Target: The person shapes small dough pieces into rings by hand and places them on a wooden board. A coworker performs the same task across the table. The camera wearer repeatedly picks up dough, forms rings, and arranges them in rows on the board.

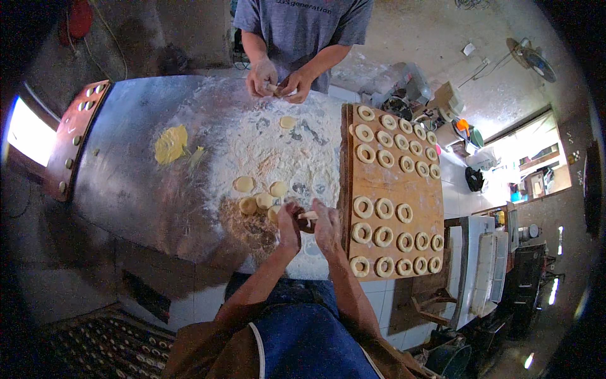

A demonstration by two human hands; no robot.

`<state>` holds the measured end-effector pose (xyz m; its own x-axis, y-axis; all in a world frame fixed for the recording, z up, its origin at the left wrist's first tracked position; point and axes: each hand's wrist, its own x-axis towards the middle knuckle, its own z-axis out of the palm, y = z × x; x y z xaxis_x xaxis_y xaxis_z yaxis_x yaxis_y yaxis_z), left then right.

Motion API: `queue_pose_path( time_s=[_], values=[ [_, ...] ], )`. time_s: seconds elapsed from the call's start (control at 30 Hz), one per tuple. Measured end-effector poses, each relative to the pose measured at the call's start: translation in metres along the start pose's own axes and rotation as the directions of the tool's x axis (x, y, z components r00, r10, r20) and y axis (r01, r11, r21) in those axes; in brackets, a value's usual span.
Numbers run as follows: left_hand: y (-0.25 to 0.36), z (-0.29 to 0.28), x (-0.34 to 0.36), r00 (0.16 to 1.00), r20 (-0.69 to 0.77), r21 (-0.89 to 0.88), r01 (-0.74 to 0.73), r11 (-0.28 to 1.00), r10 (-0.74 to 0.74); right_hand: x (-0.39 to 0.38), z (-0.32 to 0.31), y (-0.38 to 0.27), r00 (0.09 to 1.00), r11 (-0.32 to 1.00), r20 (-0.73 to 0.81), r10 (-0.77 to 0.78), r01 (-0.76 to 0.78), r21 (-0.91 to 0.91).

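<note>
Over the floured near side of the metal table, my left hand (290, 226) and my right hand (326, 228) hold a small pale piece of dough (308, 216) between them. Both hands have curled fingers, and part of the dough is hidden by them. Beside my left hand lie several flat dough rounds (244, 184) on the flour. To the right of my right hand, a wooden board (391, 187) carries rows of dough rings (384, 237), with a bare strip across its middle.
Across the table, a person in a grey shirt (297, 38) handles another dough piece (273, 88). One dough round (288, 122) lies before them. A yellow lump (171, 144) sits on the metal table (139, 183). Another board (79, 136) with dough pieces stands at the far left.
</note>
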<state>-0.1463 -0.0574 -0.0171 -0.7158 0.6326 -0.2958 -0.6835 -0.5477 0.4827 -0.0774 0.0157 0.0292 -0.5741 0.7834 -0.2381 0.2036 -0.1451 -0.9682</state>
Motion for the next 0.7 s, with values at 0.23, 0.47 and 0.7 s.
queue_pose_path(
  time_s=[0.23,0.47,0.7],
  values=[
    [-0.004,0.014,0.007,0.965,0.173,0.687,-0.262,0.678,0.197,0.013,-0.041,0.053,0.967,0.923,0.222,-0.122,0.193,-0.332],
    [0.010,0.031,-0.006,0.921,0.366,0.818,-0.388,0.425,0.136,-0.018,-0.033,0.011,0.913,0.831,0.104,-0.394,0.402,-0.384],
    [-0.017,0.048,-0.011,0.974,0.209,0.727,-0.093,0.681,-0.090,-0.023,-0.056,0.003,0.922,0.891,-0.002,-0.387,0.373,-0.259]
  ],
)
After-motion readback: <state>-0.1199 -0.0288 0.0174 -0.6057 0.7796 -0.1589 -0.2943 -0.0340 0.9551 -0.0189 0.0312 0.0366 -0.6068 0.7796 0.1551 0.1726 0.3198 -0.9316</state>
